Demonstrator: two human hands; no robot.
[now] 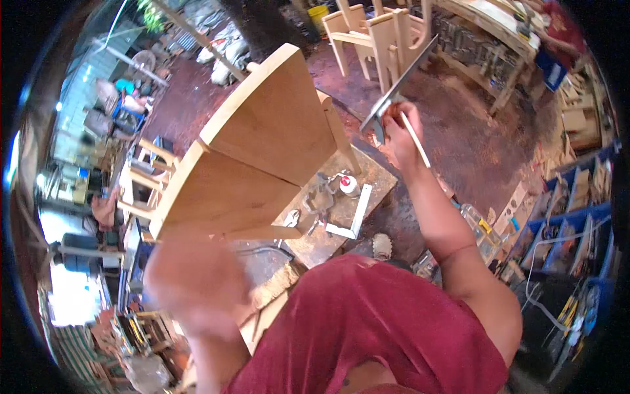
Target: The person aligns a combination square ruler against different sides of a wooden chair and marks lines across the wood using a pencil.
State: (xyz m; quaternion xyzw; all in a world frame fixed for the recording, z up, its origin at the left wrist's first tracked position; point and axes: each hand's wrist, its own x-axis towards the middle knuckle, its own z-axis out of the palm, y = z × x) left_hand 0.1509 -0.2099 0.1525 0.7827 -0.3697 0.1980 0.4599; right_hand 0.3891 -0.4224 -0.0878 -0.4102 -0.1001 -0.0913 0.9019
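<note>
My right hand (pixel 403 131) is closed around the handle of a handsaw (pixel 403 80), whose blade points up and away to the right. A thin pale stick (pixel 415 139) also sticks out of that hand. My left hand (pixel 200 276) is smeared by motion near the lower edge of a curved wooden panel piece (pixel 262 125); its fingers cannot be made out. The panel stands tilted over a small worktable (pixel 315 248). On that table are a white bottle with a red cap (pixel 348 184) and a white square (pixel 360 213).
Wooden chairs (pixel 374 36) stand on the floor ahead. At the upper right are a workbench (pixel 489 26) and another person in a red top (pixel 563 33). Blue bins (pixel 558 230) with wood pieces and tools line the right. More wooden frames (pixel 146 184) are at left.
</note>
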